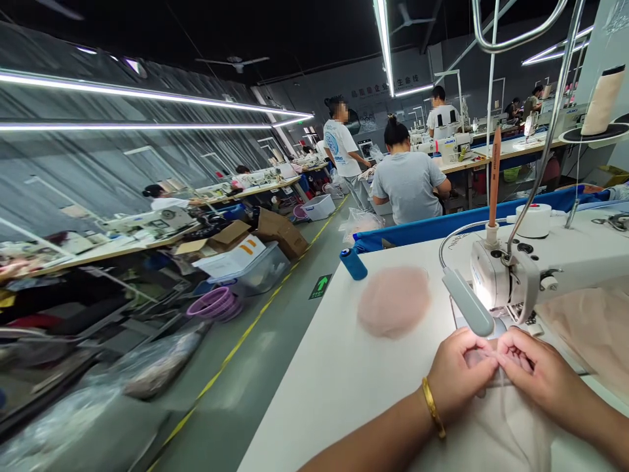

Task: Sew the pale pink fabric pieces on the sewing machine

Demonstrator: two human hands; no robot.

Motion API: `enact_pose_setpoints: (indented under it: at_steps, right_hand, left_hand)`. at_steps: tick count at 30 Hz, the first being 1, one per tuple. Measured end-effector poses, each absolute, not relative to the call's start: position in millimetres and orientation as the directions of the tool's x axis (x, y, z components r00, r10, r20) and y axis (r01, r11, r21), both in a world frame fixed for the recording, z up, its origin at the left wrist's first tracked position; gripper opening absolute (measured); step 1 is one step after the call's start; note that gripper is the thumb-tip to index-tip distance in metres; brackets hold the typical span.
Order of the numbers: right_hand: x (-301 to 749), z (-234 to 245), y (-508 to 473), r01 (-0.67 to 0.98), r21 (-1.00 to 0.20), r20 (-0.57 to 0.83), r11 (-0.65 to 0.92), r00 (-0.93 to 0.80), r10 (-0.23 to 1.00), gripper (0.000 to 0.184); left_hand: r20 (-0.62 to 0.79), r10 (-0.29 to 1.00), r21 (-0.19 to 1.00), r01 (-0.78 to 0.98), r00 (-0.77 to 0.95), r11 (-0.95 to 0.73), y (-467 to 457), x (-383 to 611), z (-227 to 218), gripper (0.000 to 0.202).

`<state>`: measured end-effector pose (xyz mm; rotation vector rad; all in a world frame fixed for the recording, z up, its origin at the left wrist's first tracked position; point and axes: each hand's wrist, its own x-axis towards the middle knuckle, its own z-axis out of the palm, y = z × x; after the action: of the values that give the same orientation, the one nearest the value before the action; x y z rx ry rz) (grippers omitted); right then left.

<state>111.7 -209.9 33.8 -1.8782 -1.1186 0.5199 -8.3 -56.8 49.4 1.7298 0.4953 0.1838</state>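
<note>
My left hand (464,364) and my right hand (533,360) meet just in front of the sewing machine (496,272). Both pinch a thin, pale pink fabric (501,419), thumbs close together along its upper edge. From the hands the fabric hangs down over the table's front part. The machine's needle area lies right behind the fingers, partly hidden by a grey lamp arm (469,305) that lights it. Left of the machine, a round pink fabric piece (394,301) lies flat on the white table (314,387). More sheer pink fabric (592,321) is spread to the right.
A blue thread spool (354,263) stands at the table's far left corner. A pencil (494,177) points up from the machine head, and a thread cone (604,101) sits at right. Ahead, a person in grey (410,187) sits. Boxes and purple baskets (215,304) line the aisle.
</note>
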Motion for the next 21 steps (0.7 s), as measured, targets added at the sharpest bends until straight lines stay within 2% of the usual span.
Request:
enact_pose_setpoints:
  at_steps: [12,21]
  right_hand:
    - [111.7,31.4,-210.7,0.490,-0.840,0.077,-0.233,0.533,0.843,0.025]
    - [113.0,26.6,-212.2,0.501,-0.831,0.074,-0.242,0.530,0.844,0.023]
  left_hand:
    - [-0.180,0.397,0.980,0.200,0.900,-0.009,-61.6,-3.5,46.3,0.022]
    - [-0.129,0.422,0.985,0.166,0.898,-0.052,-63.1,-4.3,46.2,0.023]
